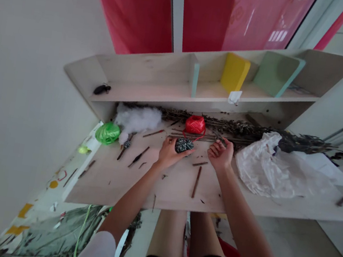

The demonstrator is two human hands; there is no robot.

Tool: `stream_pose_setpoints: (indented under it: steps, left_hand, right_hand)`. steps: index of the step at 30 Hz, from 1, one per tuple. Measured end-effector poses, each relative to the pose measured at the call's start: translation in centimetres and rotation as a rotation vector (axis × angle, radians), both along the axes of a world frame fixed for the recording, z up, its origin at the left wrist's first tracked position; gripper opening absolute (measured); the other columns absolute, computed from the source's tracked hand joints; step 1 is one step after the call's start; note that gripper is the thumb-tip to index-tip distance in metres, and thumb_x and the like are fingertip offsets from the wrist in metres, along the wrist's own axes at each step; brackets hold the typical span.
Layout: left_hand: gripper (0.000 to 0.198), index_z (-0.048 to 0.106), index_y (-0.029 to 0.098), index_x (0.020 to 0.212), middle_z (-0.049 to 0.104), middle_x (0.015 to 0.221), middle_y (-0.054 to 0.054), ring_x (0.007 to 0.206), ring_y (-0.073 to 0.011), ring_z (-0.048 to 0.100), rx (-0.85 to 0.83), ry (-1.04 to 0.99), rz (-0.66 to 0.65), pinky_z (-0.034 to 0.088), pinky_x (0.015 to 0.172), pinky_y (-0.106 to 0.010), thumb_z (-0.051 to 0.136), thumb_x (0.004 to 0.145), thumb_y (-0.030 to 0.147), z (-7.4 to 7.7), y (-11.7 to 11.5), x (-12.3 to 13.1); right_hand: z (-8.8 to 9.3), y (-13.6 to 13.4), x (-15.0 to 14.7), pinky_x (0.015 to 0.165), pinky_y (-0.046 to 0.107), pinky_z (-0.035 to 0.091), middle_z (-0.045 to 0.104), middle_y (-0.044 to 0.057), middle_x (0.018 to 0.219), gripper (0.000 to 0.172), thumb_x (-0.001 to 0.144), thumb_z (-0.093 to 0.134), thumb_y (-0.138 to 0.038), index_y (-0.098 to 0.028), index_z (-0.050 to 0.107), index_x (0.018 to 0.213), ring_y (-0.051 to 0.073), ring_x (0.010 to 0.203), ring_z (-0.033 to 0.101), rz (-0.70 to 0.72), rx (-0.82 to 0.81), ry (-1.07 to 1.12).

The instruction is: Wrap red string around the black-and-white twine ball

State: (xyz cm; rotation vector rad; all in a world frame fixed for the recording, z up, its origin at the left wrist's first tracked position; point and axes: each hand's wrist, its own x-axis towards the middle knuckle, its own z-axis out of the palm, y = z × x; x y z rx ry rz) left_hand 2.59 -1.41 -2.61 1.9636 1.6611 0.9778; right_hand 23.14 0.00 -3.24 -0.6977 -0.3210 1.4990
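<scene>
Along the left end of the pale wooden desk top [162, 191], a green raffia ball [107, 133] sits by a small lime-green scrap [83, 149], just below a white fluffy stuffing clump [137, 119]. Thin dark sticks [138, 156] lie loose on the board nearby, and a small twine-wrapped stick [126, 143] touches the stuffing's lower edge. Above, on the shelf unit [151, 89], sits a small black insect-shaped object [101, 89].

Moving right, the left hand [169, 152] is closed around the side of a black-and-white twine ball [184, 146], a narrow grip, ball held just off the desk top at the fingers. A red raffia ball [195, 124] sits behind it, with a loose red strand [193, 137] trailing toward the hands. The right hand [221, 154] is open, palm up, fingers loosely curled, holding nothing, close beside some thin sticks. A long dry twig bundle [242, 128] runs along the back of the desk. Further right lie a crumpled white plastic bag [277, 168] and a paper sheet [323, 166]. On the shelf stand a yellow block [235, 72] and a pale green board [278, 74].
</scene>
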Motion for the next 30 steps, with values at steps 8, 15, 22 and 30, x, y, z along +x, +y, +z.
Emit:
stream_pose_setpoints:
  steps: [8,15,22,30]
  left_hand:
    - [0.078,0.058,0.022,0.115,0.051,0.115,-0.012,0.114,-0.0303,0.045,0.045,0.131,0.015,0.03,0.103,-0.042,0.066,0.055,0.072,-0.21,0.23,0.13]
    - [0.084,0.053,0.025,0.12,0.05,0.12,-0.01,0.117,-0.0296,0.044,0.025,0.164,0.026,0.031,0.104,-0.042,0.069,0.052,0.071,-0.42,0.39,0.19]
    - [0.088,0.049,0.026,0.127,0.051,0.122,-0.011,0.118,-0.0298,0.045,0.041,0.157,0.019,0.032,0.104,-0.043,0.068,0.054,0.072,-0.69,0.56,0.15]
    - [0.086,0.051,0.024,0.125,0.053,0.121,-0.012,0.116,-0.0303,0.049,0.077,0.092,0.001,0.036,0.101,-0.045,0.07,0.054,0.069,-0.95,0.7,0.15]
  right_hand:
    - [-0.17,0.02,0.19,0.033,0.019,0.017,0.023,-0.009,0.041,0.024,0.071,0.058,-0.04,-0.021,0.046,0.062,0.006,0.035,0.019,0.035,-0.016,0.037]
    - [-0.1,0.14,-0.03,0.03,0.018,0.017,0.026,-0.009,0.039,0.024,0.079,0.051,-0.037,-0.02,0.044,0.065,0.005,0.032,0.022,0.039,-0.098,0.197]
    - [0.18,0.08,-0.2,0.029,0.017,0.018,0.027,-0.01,0.039,0.025,0.083,0.047,-0.037,-0.02,0.045,0.065,0.004,0.03,0.023,0.04,-0.139,0.246]
    - [-0.02,0.06,-0.06,0.029,0.017,0.019,0.028,-0.01,0.039,0.026,0.082,0.049,-0.039,-0.02,0.045,0.065,0.004,0.03,0.024,0.058,-0.112,0.227]
